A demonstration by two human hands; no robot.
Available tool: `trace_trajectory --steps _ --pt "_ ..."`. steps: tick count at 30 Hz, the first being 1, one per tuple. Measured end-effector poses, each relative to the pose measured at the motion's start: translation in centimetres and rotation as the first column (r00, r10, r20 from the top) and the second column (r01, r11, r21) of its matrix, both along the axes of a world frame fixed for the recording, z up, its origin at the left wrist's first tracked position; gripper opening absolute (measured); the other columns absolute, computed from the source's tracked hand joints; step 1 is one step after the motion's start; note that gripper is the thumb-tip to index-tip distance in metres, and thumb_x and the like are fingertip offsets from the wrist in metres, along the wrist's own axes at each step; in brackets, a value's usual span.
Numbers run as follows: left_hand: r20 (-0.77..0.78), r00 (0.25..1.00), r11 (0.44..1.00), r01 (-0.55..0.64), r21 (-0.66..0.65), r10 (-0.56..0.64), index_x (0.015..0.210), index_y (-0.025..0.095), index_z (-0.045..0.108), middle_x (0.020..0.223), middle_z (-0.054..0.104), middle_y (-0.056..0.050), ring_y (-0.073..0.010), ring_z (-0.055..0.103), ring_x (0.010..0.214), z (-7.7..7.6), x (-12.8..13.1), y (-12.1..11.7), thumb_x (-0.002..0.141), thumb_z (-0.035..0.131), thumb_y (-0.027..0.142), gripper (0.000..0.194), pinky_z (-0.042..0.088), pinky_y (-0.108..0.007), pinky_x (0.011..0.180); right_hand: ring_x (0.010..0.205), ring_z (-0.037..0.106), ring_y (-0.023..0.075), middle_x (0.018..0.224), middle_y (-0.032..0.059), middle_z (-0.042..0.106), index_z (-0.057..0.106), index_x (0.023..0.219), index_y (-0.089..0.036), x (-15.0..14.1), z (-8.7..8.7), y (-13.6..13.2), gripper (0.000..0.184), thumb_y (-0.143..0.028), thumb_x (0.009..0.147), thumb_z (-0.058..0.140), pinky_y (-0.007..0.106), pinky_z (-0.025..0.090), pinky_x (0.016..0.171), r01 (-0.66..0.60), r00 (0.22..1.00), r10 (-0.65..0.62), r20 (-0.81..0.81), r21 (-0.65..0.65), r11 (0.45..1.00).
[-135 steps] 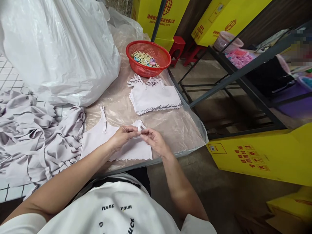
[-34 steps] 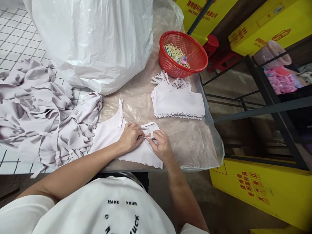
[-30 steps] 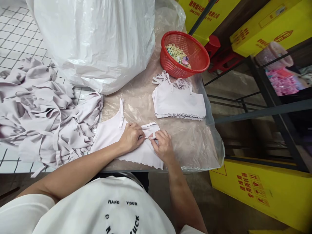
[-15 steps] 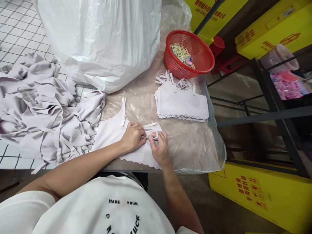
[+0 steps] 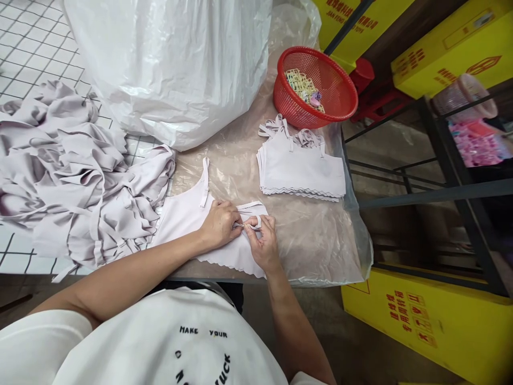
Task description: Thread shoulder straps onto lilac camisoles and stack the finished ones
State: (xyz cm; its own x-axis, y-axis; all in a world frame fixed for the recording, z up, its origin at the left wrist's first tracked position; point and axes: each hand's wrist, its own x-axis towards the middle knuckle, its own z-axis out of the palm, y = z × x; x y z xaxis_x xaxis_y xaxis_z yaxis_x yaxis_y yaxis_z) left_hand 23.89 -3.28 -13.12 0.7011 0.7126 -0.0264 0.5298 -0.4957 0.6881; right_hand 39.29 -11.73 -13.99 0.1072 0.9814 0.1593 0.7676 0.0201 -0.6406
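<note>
Single garment (image 5: 182,212) at front, heap (image 5: 80,182) to its left. Stack (image 5: 302,167) behind-right; basket (image 5: 294,108) behind stack, bag (image 5: 172,69) left of basket.

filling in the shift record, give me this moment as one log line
left hand: pinching strap; right hand: pinching strap; garment: under both hands; neat stack: near red basket; loose pile: left of garment

The table (image 5: 316,235) bears a flat garment (image 5: 184,211), garment heap (image 5: 80,176), garment stack (image 5: 302,168), bag (image 5: 172,75) and basket (image 5: 339,91).

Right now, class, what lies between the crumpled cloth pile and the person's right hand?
In the head view, the spread garment and, over it, the left hand lie between the crumpled pile and the right hand.
</note>
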Motion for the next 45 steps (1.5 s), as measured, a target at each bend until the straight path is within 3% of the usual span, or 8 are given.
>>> trace_trajectory --steps 30,39,43,45 --pt "0.004 1.000 0.999 0.028 0.030 -0.028 0.076 0.016 0.071 0.079 0.068 -0.008 -0.0248 0.056 0.089 -0.5 -0.1 0.0 0.081 0.060 0.021 0.013 0.033 -0.042 0.086 0.095 0.050 0.0255 0.087 0.0062 0.062 0.057 0.087 -0.023 0.1 0.8 -0.5 0.015 -0.026 0.098 0.047 0.041 0.043 0.087 -0.051 0.998 0.050 0.036 0.045 0.998" --pt "0.015 1.000 1.000 0.024 0.015 -0.024 0.075 0.017 0.070 0.079 0.068 -0.009 -0.0250 0.055 0.088 -0.2 -0.1 0.0 0.081 0.058 0.020 0.014 0.033 -0.043 0.086 0.097 0.050 0.0262 0.088 0.0069 0.062 0.059 0.090 -0.023 0.4 1.1 -1.0 0.017 -0.027 0.099 0.044 0.042 0.040 0.088 -0.062 0.993 0.064 0.098 -0.020 0.998" --pt "0.020 0.999 0.999 0.029 0.017 -0.029 0.075 0.017 0.070 0.079 0.068 -0.009 -0.0247 0.055 0.088 -0.3 -0.2 0.0 0.083 0.058 0.022 0.015 0.033 -0.043 0.086 0.096 0.052 0.0259 0.088 0.0062 0.064 0.059 0.087 -0.023 0.7 1.0 -0.9 0.016 -0.030 0.097 0.048 0.041 0.039 0.087 -0.033 0.987 0.036 0.159 -0.018 0.999" --pt "0.021 0.999 0.999 0.031 0.015 -0.032 0.075 0.018 0.070 0.080 0.067 -0.008 -0.0247 0.055 0.089 -0.4 -0.2 0.0 0.084 0.059 0.023 0.015 0.034 -0.043 0.086 0.093 0.053 0.0253 0.084 0.0054 0.064 0.057 0.081 -0.023 1.0 1.1 -0.5 0.017 -0.033 0.094 0.055 0.040 0.040 0.085 0.038 0.988 -0.041 0.152 0.027 0.999"
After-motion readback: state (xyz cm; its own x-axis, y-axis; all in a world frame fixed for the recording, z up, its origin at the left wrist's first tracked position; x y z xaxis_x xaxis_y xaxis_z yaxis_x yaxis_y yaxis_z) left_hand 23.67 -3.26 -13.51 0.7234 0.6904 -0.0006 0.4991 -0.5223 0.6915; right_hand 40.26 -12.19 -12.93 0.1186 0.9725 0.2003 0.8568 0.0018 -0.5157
